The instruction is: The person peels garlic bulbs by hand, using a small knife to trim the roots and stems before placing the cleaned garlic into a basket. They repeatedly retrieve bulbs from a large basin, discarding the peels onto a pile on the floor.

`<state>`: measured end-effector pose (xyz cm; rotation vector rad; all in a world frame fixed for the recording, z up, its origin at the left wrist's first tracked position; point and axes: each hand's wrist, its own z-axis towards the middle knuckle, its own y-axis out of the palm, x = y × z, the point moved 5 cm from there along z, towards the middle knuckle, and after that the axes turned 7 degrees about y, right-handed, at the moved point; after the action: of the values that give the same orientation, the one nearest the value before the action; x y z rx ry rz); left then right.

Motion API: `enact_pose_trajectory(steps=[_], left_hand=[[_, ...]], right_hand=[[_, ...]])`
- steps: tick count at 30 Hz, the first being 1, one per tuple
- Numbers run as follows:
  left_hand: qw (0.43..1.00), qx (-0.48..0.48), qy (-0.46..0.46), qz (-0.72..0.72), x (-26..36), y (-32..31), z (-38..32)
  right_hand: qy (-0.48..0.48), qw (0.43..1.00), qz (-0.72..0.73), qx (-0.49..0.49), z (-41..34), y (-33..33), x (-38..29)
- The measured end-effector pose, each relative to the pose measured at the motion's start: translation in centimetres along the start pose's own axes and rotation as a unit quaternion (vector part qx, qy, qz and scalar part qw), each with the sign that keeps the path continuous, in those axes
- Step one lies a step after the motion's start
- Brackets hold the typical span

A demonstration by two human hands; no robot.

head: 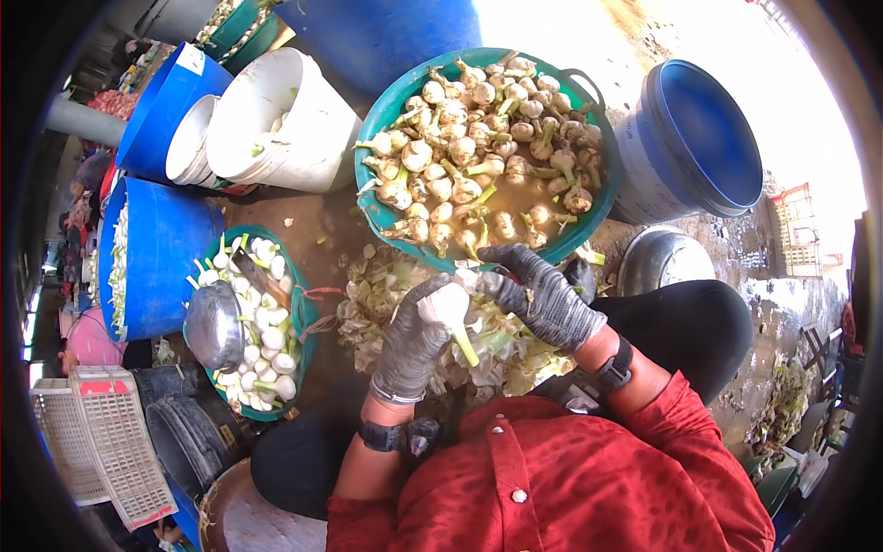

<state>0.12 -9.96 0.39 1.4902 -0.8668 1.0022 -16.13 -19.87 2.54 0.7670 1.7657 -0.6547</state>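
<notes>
My left hand (pixel 412 341), in a grey knit glove, holds a white garlic bulb (pixel 445 303) with its green stem pointing down. My right hand (pixel 552 297), gloved alike, is close beside the bulb. Its thumb is at a pale scrap of garlic skin (pixel 468 279), and the index finger reaches out above; whether the fingers grip anything is unclear. Beneath both hands lies a heap of garlic peelings (pixel 500 355). Just beyond them, a green tub (pixel 372 217) holds unpeeled garlic bulbs (pixel 461 148) in brown water.
On the left, a green basin (pixel 303 310) carries peeled garlic (pixel 272 338) and a metal bowl (pixel 215 324). Blue tubs (pixel 162 241) and white buckets (pixel 321 131) stand behind it. A blue-lidded bucket (pixel 703 138) and an upturned metal basin (pixel 666 262) are at right. Plastic crates (pixel 121 441) sit lower left.
</notes>
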Motion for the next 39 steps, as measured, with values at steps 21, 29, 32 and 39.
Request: enact_pose_trajectory(steps=[21,29,32,39], left_hand=[[0.873,0.264,0.189,-0.364,20.0,-13.5,22.1],[0.946,-0.149,-0.047,0.285,-6.4,6.7,25.7],[0.818,-0.281,-0.128,0.484,-13.9,9.7,24.6],[0.704,-0.351,-0.179,0.591,-21.0,9.6,23.5]], right_hand=[[-0.027,0.915,-0.343,-0.211,-0.9,5.1,4.2],[0.041,0.917,-0.357,-0.174,-0.5,1.5,4.8],[0.0,0.9,-0.38,-0.213,-1.3,1.4,4.6],[0.028,0.915,-0.359,-0.182,-1.6,-1.1,3.5]])
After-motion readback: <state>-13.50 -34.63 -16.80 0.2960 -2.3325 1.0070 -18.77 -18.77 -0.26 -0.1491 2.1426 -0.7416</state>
